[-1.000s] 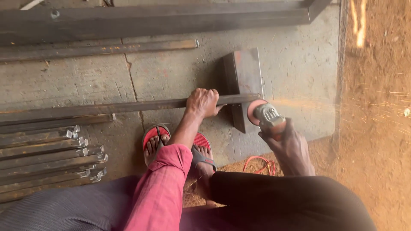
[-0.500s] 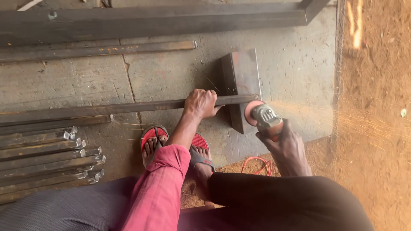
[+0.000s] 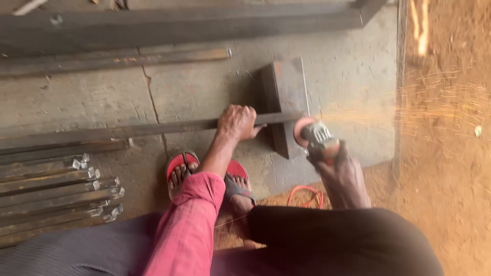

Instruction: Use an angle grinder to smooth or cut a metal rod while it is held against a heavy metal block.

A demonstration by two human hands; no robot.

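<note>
A long dark steel bar (image 3: 153, 129) lies across the concrete floor, its right end resting on a thick steel block (image 3: 286, 97). My left hand (image 3: 236, 122) presses down on the bar just left of the block. My right hand (image 3: 343, 176) grips an angle grinder (image 3: 316, 139), whose reddish disc meets the bar's right end. Orange sparks (image 3: 434, 110) spray off to the right over the dirt.
Several cut steel bars (image 3: 56, 189) lie stacked at the lower left. Longer steel sections (image 3: 153, 25) lie along the top. My feet in red sandals (image 3: 180, 166) stand below the bar. An orange cable (image 3: 307, 197) loops near the grinder. Bare dirt lies to the right.
The spray of sparks to the right has grown. Both hands, the bar and the grinder stay in nearly the same place.
</note>
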